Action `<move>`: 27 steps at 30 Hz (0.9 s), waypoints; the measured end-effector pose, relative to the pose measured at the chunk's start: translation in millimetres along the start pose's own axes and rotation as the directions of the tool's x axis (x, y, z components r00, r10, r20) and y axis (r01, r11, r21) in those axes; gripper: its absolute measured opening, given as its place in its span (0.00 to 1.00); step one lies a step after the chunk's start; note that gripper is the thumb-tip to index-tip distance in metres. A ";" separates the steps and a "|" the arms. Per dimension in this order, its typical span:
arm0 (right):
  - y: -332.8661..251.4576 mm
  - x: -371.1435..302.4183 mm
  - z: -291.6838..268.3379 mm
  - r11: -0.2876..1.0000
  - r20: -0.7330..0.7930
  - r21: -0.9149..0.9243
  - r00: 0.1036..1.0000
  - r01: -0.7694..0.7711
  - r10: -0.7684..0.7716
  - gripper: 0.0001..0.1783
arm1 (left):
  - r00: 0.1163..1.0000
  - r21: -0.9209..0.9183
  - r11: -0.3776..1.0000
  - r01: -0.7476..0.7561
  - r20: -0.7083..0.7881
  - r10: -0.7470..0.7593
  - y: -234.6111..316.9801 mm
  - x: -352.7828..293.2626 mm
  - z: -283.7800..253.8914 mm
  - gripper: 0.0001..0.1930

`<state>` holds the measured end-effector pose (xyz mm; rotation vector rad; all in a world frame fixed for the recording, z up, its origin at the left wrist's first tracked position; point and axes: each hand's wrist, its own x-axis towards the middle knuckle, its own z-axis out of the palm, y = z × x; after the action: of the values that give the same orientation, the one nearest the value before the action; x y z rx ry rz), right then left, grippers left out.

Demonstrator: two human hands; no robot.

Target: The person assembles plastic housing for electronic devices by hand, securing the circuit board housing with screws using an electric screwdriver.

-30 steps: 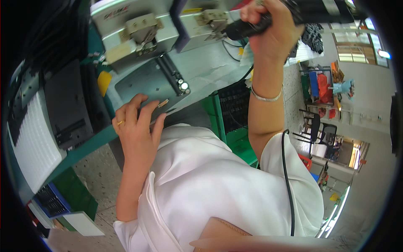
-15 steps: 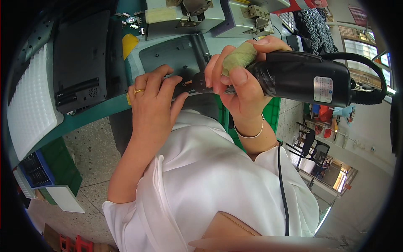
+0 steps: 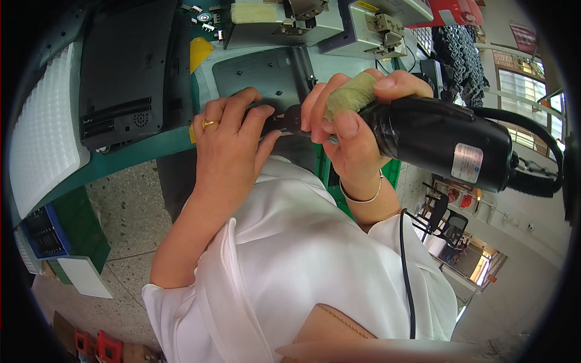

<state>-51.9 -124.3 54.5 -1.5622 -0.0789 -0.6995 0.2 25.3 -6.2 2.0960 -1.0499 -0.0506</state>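
A black corded power tool (image 3: 448, 142) lies in my right hand (image 3: 357, 127), its fingers wrapped round the narrow front end. A yellow-green wrap (image 3: 351, 97) covers one of those fingers. The tool's dark tip (image 3: 290, 119) points left, close to the fingertips of my left hand (image 3: 233, 133). On the bench in front of me lies a dark plastic panel (image 3: 257, 72) with a raised bar along its right side. My left hand, with a ring on one finger, grips the panel's near edge, fingers bent over it. The exact spot under the fingertips is hidden.
A larger black plastic housing (image 3: 124, 66) and a white ribbed foam sheet (image 3: 45, 139) lie on the left of the green bench (image 3: 127, 151). Grey metal machines (image 3: 284, 27) stand at the back, near small parts (image 3: 206, 18) and a yellow piece (image 3: 200, 51). Crates (image 3: 78, 224) stand below left.
The tool has tilted, its rear end lower, and its tip has shifted slightly right and up. My left hand has moved a little right along with the panel in view.
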 end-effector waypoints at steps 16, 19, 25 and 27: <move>9.2 -3.4 -4.4 0.998 0.028 -0.035 0.999 0.044 -0.043 0.40 | 0.999 0.149 0.988 -0.048 -0.014 0.050 1.6 -3.1 -6.1 0.24; -5.4 -2.0 -4.0 0.963 -0.119 0.260 0.992 0.063 -0.033 0.34 | 0.992 0.147 0.982 -0.122 -0.022 0.127 -3.2 -7.9 -8.1 0.22; -39.8 -2.0 -56.5 0.895 -0.338 0.381 0.936 0.231 -0.097 0.22 | 0.949 0.256 0.922 -0.292 -0.044 0.312 -6.2 -5.8 -9.6 0.19; -46.4 -3.2 -78.9 0.887 -0.408 0.373 0.906 0.274 -0.109 0.20 | 0.906 0.293 0.884 -0.364 -0.107 0.409 -4.7 -7.9 -8.8 0.17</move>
<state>-105.4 -189.6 90.1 -0.9885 -0.0950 -1.0588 1.2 37.9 -5.4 2.0354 -1.4157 0.4832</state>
